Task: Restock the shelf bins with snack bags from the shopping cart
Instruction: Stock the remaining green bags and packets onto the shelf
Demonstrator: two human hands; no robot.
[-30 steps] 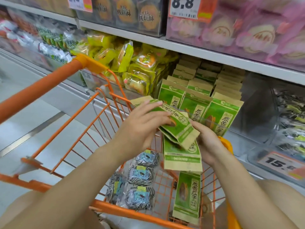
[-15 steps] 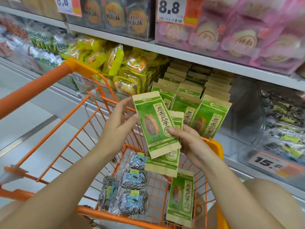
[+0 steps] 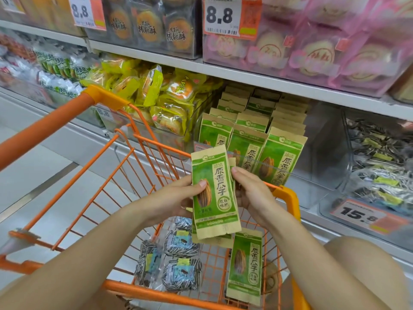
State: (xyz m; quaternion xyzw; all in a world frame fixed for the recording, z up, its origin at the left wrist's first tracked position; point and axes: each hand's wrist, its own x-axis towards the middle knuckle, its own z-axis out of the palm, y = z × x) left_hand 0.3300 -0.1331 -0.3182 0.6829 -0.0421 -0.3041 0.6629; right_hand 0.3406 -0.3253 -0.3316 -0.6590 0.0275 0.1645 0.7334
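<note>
I hold a small stack of green and tan sunflower seed bags [image 3: 214, 193] upright over the orange shopping cart [image 3: 67, 113]. My left hand [image 3: 174, 200] grips the stack's left edge, thumb on the front. My right hand [image 3: 252, 193] grips its right edge. Just beyond, the clear shelf bin [image 3: 312, 175] holds rows of the same green bags [image 3: 252, 130] standing upright. In the cart lie one more green bag [image 3: 244, 267] and several striped clear seed packs [image 3: 178, 260].
Yellow pastry packs [image 3: 161, 99] fill the bin to the left. A bin of striped seed packs [image 3: 380, 166] with a 15.8 price tag [image 3: 359, 214] sits to the right. Above, a shelf carries dark cookie boxes [image 3: 147, 25] and pink pastry boxes [image 3: 312, 48].
The fanned, tilted bags have been squared into one upright stack. Both hands have risen slightly toward the green bag bin, and my view has shifted closer to the shelf.
</note>
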